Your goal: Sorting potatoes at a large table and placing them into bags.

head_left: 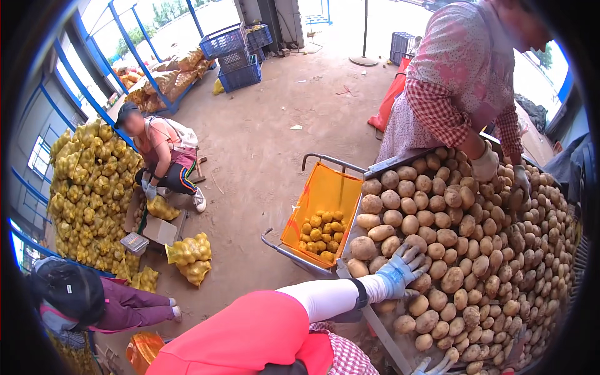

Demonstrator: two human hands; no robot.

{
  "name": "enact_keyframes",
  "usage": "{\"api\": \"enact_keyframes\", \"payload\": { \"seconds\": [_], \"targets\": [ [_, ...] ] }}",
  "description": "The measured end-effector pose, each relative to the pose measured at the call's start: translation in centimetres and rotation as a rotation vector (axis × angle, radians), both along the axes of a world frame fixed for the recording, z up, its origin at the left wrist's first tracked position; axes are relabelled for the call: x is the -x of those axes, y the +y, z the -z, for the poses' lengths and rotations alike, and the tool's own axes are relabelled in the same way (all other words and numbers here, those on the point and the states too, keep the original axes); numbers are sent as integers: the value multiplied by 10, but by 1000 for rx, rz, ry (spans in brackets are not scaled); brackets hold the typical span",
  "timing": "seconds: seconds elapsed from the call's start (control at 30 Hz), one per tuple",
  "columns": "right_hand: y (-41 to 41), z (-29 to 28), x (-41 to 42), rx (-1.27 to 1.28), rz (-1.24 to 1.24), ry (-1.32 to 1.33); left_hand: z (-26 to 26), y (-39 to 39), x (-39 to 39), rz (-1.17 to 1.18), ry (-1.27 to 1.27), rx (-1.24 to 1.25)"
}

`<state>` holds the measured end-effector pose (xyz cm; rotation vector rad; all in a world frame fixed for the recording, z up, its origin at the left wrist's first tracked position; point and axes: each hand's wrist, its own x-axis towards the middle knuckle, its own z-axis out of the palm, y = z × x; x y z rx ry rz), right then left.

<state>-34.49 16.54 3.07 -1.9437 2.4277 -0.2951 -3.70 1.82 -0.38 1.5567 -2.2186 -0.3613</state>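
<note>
My left hand, in a white and light-blue glove, lies palm down with spread fingers on potatoes near the left edge of a metal-rimmed sorting table. At the bottom edge shows part of my right hand, gloved, its fingers apart and the tips touching a small potato; the rest is cut off. Loose brown potatoes cover the table in a thick layer. Against its left side stands an orange sack, held open on a metal-framed cart, with potatoes inside.
Across the table, a co-worker's gloved hands are among the potatoes. A crouching person handles a yellow net bag beside stacked net bags. Another person is at lower left. Blue crates and filled sacks stand behind.
</note>
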Motion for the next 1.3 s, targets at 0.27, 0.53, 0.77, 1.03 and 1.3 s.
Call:
{"api": "enact_keyframes", "payload": {
  "seconds": [0.27,0.53,0.77,1.03,1.3],
  "targets": [
    [6,7,5,27,16,10,-6,8,-3,15,5,-55],
    [4,44,39,88,41,-126,7,18,-42,291,91,125],
    [-22,36,1,112,241,-75,-26,34,-119,247,-5,-11],
    [-16,33,-4,300,358,-329,-10,-14,-105,271,-181,-10],
    [-20,21,-19,7,335,-514,15,-59,-162,-43,-185,69]
  ]
}}
